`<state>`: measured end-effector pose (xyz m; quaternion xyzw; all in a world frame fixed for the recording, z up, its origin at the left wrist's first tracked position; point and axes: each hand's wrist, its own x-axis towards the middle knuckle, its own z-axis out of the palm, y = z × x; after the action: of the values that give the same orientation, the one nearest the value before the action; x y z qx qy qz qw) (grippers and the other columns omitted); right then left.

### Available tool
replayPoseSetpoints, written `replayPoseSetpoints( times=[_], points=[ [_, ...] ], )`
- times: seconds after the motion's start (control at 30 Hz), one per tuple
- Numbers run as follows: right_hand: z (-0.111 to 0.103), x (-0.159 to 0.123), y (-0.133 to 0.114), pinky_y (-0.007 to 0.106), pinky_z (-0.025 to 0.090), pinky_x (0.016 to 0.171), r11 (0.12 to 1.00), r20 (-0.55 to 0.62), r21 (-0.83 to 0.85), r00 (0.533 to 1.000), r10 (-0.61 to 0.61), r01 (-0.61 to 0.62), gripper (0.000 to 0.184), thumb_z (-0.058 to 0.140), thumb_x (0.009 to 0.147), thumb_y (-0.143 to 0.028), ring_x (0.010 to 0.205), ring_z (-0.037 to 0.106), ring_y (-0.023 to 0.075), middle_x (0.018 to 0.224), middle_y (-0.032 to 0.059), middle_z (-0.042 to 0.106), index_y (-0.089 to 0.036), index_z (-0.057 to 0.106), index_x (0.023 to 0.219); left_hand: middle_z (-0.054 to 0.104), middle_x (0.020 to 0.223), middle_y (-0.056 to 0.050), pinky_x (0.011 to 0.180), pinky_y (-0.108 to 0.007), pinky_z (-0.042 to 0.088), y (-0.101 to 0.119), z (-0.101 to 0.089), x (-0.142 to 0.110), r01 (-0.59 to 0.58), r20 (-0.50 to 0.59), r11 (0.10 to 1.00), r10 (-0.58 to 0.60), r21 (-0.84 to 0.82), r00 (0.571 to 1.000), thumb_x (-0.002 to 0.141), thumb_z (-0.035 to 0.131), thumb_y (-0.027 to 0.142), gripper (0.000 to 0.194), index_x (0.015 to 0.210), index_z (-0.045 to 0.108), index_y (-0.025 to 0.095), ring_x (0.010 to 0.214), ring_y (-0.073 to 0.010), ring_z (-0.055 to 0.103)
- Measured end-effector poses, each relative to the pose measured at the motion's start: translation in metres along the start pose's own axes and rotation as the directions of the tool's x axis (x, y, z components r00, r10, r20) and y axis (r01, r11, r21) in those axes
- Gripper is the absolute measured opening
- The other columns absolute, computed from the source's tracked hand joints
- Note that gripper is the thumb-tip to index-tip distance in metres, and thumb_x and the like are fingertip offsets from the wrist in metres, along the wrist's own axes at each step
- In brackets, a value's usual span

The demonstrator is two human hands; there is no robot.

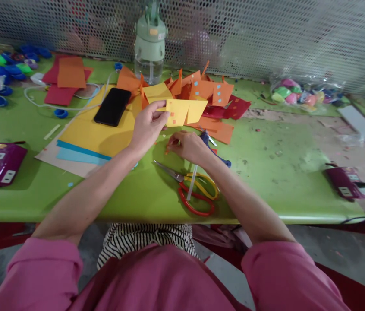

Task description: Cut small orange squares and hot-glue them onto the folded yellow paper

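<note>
My left hand (150, 123) grips the left end of a folded yellow paper piece (177, 113), which carries small orange squares and has a slit. Below and right of it, my right hand (185, 144) has its fingers pinched together at a tiny orange paper bit (167, 149). Red-and-yellow-handled scissors (178, 177) lie on the table below my right hand. A clear glue stick (192, 183) rests across their handles, and a dark blue glue gun (216, 151) is partly hidden behind my right wrist. Orange, yellow and red folded papers (202, 90) are heaped beyond my hands.
A black phone (112, 106) lies on yellow sheets (88, 131) at left. Behind stands a green bottle (151, 43) against a perforated metal screen (234, 39). Purple power sockets (1, 164) sit at both sides. Bagged colourful pieces (302, 93) lie at the back right.
</note>
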<state>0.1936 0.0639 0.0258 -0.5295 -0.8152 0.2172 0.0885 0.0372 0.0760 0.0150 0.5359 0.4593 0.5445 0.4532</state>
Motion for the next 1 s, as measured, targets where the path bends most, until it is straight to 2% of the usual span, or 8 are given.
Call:
replayPoseSetpoints(
  times=[0.27,0.47,0.53,0.63,0.7,0.77,0.83,1.0],
  points=[
    [-0.001,0.007,0.000,0.034,0.040,0.069,0.994,0.097,-0.089,0.993,0.069,-0.060,0.007,0.062,0.081,-0.019,0.068,0.058,0.0198,0.071,0.0056,0.066,-0.017,0.069,0.079,0.074,0.089,-0.001,0.073,-0.025,0.058,0.000,0.000,0.000,0.009,0.012,1.000,-0.009,0.009,1.000,0.092,0.058,0.020,0.022,0.114,0.064,0.021,0.081,-0.0142,0.071],
    [-0.012,-0.004,0.010,0.028,0.040,0.061,0.963,0.034,0.268,0.999,0.028,-0.036,0.004,0.064,0.083,-0.021,0.065,0.054,0.0142,0.072,0.0015,0.066,-0.020,0.065,0.079,0.075,0.088,-0.001,0.070,-0.023,0.058,-0.001,0.001,0.001,0.010,0.017,1.000,-0.009,-0.011,1.000,0.092,0.060,0.019,0.022,0.113,0.064,0.019,0.078,-0.0133,0.071],
    [-0.016,-0.008,0.013,0.026,0.037,0.056,0.900,0.025,0.431,0.998,0.060,-0.065,0.006,0.066,0.083,-0.024,0.061,0.049,0.0115,0.069,-0.0011,0.061,-0.020,0.065,0.078,0.075,0.086,0.000,0.068,-0.022,0.058,-0.003,0.001,0.002,-0.008,0.008,1.000,0.008,-0.013,1.000,0.091,0.060,0.018,0.022,0.112,0.064,0.019,0.076,-0.0123,0.070],
    [-0.019,-0.011,0.013,0.023,0.033,0.050,0.727,0.082,0.673,0.990,0.113,-0.139,0.011,0.069,0.081,-0.027,0.054,0.043,0.0077,0.064,-0.0035,0.054,-0.019,0.063,0.075,0.075,0.083,0.000,0.065,-0.020,0.058,-0.008,0.001,0.002,-0.030,0.017,0.999,0.030,-0.015,0.999,0.090,0.061,0.018,0.021,0.111,0.065,0.017,0.072,-0.0108,0.069],
    [-0.019,-0.010,0.012,0.022,0.035,0.050,0.611,0.128,0.770,0.983,0.136,-0.184,0.012,0.072,0.078,-0.026,0.055,0.045,0.0067,0.067,-0.0028,0.056,-0.019,0.062,0.074,0.075,0.082,-0.001,0.065,-0.019,0.058,-0.010,0.001,0.002,-0.037,0.029,0.999,0.038,-0.013,0.999,0.091,0.061,0.020,0.022,0.112,0.064,0.016,0.070,-0.0100,0.069],
    [-0.017,-0.009,0.012,0.021,0.039,0.053,0.556,0.146,0.803,0.976,0.163,-0.213,0.013,0.072,0.076,-0.024,0.059,0.050,0.0072,0.071,-0.0013,0.060,-0.020,0.060,0.073,0.076,0.083,-0.001,0.065,-0.018,0.058,-0.011,0.001,0.002,-0.040,0.038,0.999,0.040,-0.006,0.998,0.092,0.061,0.022,0.023,0.114,0.064,0.017,0.070,-0.0095,0.069],
    [-0.015,-0.007,0.014,0.022,0.040,0.055,0.603,0.122,0.766,0.972,0.200,-0.220,0.012,0.071,0.075,-0.020,0.060,0.051,0.0079,0.071,-0.0010,0.061,-0.020,0.059,0.071,0.075,0.083,0.000,0.064,-0.017,0.058,-0.013,0.001,0.002,-0.043,0.039,0.999,0.042,0.004,0.998,0.092,0.062,0.023,0.023,0.114,0.064,0.017,0.069,-0.0089,0.069],
    [-0.010,-0.005,0.018,0.027,0.041,0.062,0.938,-0.053,0.322,0.986,0.156,-0.131,0.008,0.069,0.072,-0.013,0.062,0.052,0.0115,0.071,-0.0002,0.065,-0.018,0.066,0.077,0.074,0.081,0.001,0.063,-0.015,0.056,-0.013,0.001,0.004,-0.034,0.034,0.999,0.034,0.003,0.999,0.092,0.061,0.018,0.021,0.113,0.063,0.017,0.070,-0.0078,0.069]
  ],
)
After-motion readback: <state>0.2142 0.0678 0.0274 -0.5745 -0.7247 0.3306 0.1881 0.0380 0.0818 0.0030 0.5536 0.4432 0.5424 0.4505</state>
